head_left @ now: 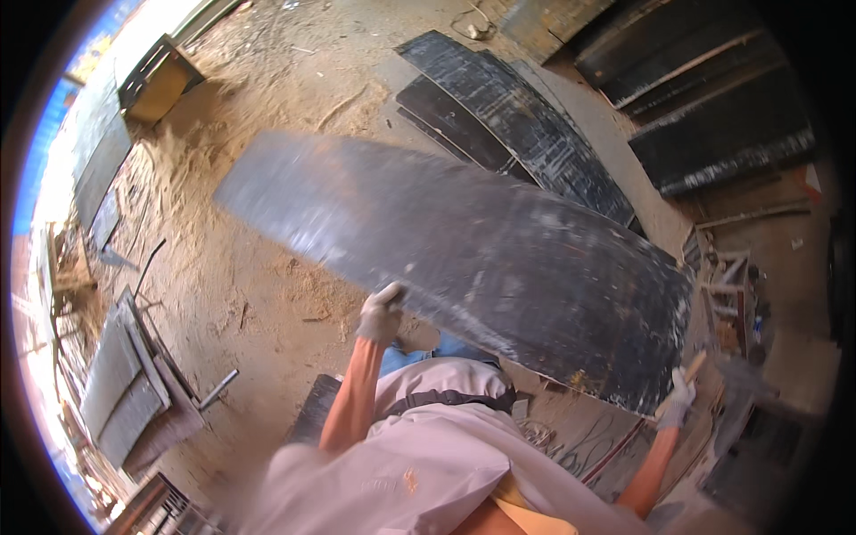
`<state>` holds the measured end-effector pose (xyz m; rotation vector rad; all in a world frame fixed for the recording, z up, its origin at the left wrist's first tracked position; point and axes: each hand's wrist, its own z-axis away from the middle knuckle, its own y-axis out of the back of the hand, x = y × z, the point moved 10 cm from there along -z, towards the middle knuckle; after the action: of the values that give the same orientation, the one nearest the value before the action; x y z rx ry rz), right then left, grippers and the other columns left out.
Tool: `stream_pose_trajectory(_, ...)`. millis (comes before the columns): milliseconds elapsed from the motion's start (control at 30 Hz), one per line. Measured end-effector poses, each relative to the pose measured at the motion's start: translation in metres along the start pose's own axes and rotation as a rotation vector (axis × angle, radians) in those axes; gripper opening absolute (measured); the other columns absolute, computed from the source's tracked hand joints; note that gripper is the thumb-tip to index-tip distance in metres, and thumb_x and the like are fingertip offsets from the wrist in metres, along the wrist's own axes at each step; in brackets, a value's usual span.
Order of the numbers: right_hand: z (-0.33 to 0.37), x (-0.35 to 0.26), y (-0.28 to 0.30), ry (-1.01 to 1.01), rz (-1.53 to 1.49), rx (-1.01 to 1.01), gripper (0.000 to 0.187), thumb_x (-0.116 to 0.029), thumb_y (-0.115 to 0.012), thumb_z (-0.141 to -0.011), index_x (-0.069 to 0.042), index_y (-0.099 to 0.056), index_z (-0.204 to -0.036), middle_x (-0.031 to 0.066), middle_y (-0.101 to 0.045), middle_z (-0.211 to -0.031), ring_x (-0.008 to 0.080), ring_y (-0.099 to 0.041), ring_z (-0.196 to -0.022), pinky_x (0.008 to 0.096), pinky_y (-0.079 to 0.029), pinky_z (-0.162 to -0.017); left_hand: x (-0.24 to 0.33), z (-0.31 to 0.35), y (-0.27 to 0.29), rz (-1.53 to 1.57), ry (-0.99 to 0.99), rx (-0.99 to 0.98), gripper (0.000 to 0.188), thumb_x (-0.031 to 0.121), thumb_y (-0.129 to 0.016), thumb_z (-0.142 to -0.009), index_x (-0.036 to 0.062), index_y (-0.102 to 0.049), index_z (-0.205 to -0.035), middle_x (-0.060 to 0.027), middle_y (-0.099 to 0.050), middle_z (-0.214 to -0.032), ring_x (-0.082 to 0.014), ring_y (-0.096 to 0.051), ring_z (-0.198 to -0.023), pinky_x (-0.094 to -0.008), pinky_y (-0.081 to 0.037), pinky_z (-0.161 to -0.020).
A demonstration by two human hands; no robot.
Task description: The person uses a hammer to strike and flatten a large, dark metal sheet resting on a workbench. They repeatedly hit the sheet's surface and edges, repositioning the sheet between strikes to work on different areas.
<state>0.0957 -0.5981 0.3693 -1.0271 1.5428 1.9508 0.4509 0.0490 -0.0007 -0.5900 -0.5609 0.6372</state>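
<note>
A long dark plywood-like panel (481,250), scuffed and dusted with pale marks, lies slantwise in front of my body. My left hand (383,312), in a grey glove, grips its near edge with the thumb on top; the fingers underneath are hidden. My right hand (678,401), also gloved, is closed at the panel's right end around a tan, wood-coloured stick (695,366). Whether it also touches the panel's corner I cannot tell. What the stick's far end belongs to is unclear.
Beyond the panel, more dark boards (517,107) lie stacked on the dusty floor. Large dark panels (722,134) stand at the far right. Boards (134,383) lean at the left, and a box-like wooden piece (159,85) stands far left. Cables (588,441) lie near my right arm.
</note>
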Motion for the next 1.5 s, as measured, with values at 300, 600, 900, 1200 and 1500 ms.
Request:
stream_pose_trajectory(300, -0.225, 0.046, -0.039, -0.120, -0.094, 0.286, 0.033, -0.028, -0.071, -0.090, -0.002, -0.063, -0.110, 0.0091, -0.068, -0.095, 0.0224, -0.065, -0.079, 0.0360, -0.052, -0.062, -0.094, -0.069, -0.261, -1.425, -0.432, -0.425, 0.056, 0.049, -0.058, -0.096, 0.0061, -0.061, -0.132, -0.0186, -0.064, -0.131, -0.0368, -0.061, -0.118, -0.0426, -0.048, -0.102)
stream_pose_trajectory(600, 0.004, 0.076, -0.445, -0.260, 0.220, -0.991, 0.033, -0.028, -0.070, -0.091, -0.003, -0.062, -0.111, 0.0102, -0.069, -0.096, 0.0224, -0.065, -0.077, 0.0362, -0.052, -0.061, -0.029, 0.049, 0.006, -1.393, -0.155, 0.540, 0.042, 0.035, -0.056, -0.087, 0.0092, -0.072, -0.115, -0.0177, -0.070, -0.119, -0.0349, -0.066, -0.113, -0.0439, -0.050, -0.097)
stream_pose_trajectory(900, 0.277, -0.035, -0.641, -0.012, 0.515, -1.564, 0.034, -0.027, -0.070, -0.091, -0.003, -0.060, -0.113, 0.0112, -0.069, -0.096, 0.0225, -0.065, -0.075, 0.0364, -0.053, -0.060, -0.097, 0.200, 0.322, -1.875, 0.350, 0.949, 0.016, 0.031, -0.064, -0.088, 0.0241, -0.079, -0.091, 0.0019, -0.076, -0.090, -0.0179, -0.072, -0.080, -0.0377, -0.056, -0.060)
stream_pose_trajectory(1200, 0.498, -0.128, -0.768, 0.129, 0.594, -1.520, 0.034, -0.027, -0.069, -0.092, -0.004, -0.058, -0.114, 0.0123, -0.070, -0.096, 0.0225, -0.066, -0.073, 0.0366, -0.053, -0.059, -0.047, 0.246, 0.452, -0.825, 0.176, 1.032, 0.020, 0.032, -0.064, -0.093, 0.0167, -0.074, -0.103, 0.0009, -0.074, -0.093, -0.0159, -0.069, -0.078, -0.0330, -0.054, -0.062)
stream_pose_trajectory(1500, 0.753, -0.171, -0.931, 0.193, 0.639, -1.594, 0.035, -0.027, -0.068, -0.092, -0.004, -0.057, -0.115, 0.0133, -0.070, -0.097, 0.0225, -0.066, -0.071, 0.0368, -0.054, -0.058, 0.170, 0.306, 0.604, 0.268, -0.552, 1.251, 0.017, 0.021, -0.061, -0.095, 0.0094, -0.073, -0.088, 0.0002, -0.066, -0.076, -0.0123, -0.060, -0.064, -0.0313, -0.047, -0.059)
